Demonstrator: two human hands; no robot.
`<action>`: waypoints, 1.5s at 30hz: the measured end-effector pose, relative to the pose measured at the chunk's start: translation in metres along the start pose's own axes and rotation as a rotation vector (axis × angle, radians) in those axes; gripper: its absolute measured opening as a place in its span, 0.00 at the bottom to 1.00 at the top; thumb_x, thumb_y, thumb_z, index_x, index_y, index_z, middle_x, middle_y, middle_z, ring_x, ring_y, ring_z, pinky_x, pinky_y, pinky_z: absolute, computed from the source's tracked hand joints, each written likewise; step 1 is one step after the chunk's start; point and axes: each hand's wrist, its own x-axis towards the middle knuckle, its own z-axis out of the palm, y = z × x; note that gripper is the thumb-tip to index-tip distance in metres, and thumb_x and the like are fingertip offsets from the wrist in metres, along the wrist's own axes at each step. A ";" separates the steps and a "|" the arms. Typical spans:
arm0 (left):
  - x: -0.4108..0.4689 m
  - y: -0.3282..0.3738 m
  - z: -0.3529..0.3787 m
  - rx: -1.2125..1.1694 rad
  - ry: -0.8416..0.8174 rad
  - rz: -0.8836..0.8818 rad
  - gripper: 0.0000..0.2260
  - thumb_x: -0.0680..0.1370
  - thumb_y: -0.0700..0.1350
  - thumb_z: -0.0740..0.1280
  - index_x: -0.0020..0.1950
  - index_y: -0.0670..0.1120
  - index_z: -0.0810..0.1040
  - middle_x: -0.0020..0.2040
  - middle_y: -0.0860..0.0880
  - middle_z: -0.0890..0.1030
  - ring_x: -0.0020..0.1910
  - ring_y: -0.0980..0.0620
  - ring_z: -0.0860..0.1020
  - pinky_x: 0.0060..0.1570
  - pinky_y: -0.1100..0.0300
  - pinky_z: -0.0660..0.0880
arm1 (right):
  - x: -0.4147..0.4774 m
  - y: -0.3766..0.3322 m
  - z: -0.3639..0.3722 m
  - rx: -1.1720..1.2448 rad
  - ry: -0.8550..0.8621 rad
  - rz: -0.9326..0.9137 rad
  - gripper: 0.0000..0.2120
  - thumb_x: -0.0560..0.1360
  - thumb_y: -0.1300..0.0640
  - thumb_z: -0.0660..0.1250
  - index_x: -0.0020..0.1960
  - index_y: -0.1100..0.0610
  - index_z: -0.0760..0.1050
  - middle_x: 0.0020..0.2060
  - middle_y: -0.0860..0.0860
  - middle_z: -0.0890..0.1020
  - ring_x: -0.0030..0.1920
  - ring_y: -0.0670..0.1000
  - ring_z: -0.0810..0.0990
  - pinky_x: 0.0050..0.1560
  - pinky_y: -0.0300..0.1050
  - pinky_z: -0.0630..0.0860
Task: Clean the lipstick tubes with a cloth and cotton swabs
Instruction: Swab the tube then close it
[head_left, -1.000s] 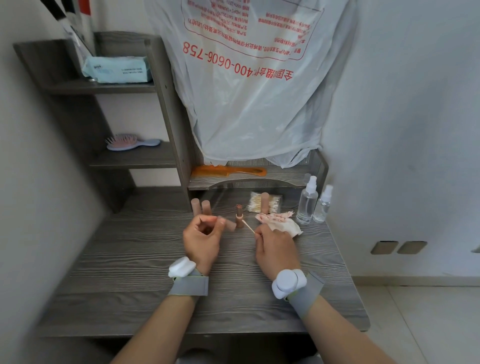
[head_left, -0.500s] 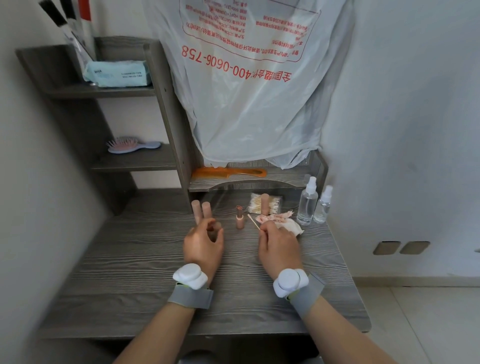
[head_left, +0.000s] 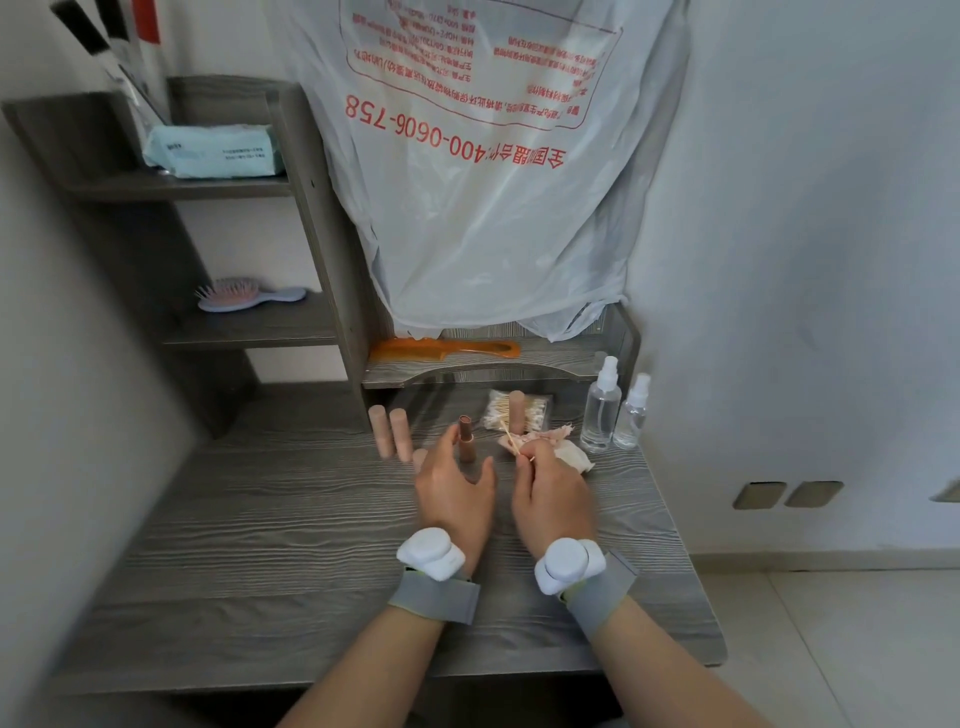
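Head: grey desk (head_left: 249, 525), white wall (head_left: 810, 249)

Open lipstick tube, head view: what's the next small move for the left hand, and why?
Probably close the left hand round the open lipstick tube and lift it. The hand's fingers are spread beside the upright tube with no grip visible yet. The right hand pinches a cotton swab next to it, so the tube likely needs steadying before swabbing.

Both forearms reach forward side by side, backs of the hands up, the left hand (head_left: 453, 493) with fingers loosely spread and thumb out sideways, the right hand (head_left: 551, 499) just beside it, curled, pinching a cotton swab (head_left: 511, 441).
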 end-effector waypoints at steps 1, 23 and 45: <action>0.001 0.000 0.004 0.001 0.005 -0.011 0.26 0.72 0.42 0.75 0.69 0.42 0.74 0.60 0.45 0.81 0.52 0.44 0.81 0.57 0.56 0.75 | 0.000 0.001 0.000 -0.001 -0.002 0.001 0.05 0.80 0.56 0.60 0.50 0.55 0.74 0.38 0.52 0.82 0.40 0.56 0.78 0.38 0.43 0.61; 0.002 0.001 0.007 -0.081 0.075 -0.123 0.06 0.77 0.47 0.69 0.51 0.49 0.83 0.40 0.53 0.82 0.39 0.53 0.79 0.43 0.58 0.77 | 0.002 0.008 0.005 0.139 -0.120 -0.037 0.06 0.79 0.54 0.62 0.52 0.49 0.77 0.44 0.46 0.83 0.45 0.50 0.79 0.42 0.47 0.75; 0.002 -0.010 0.005 -0.081 -0.113 -0.134 0.10 0.81 0.44 0.64 0.61 0.48 0.78 0.52 0.49 0.81 0.47 0.54 0.77 0.47 0.63 0.69 | 0.001 0.010 0.006 0.139 -0.124 -0.135 0.07 0.79 0.57 0.64 0.53 0.51 0.80 0.45 0.46 0.84 0.44 0.48 0.80 0.42 0.36 0.68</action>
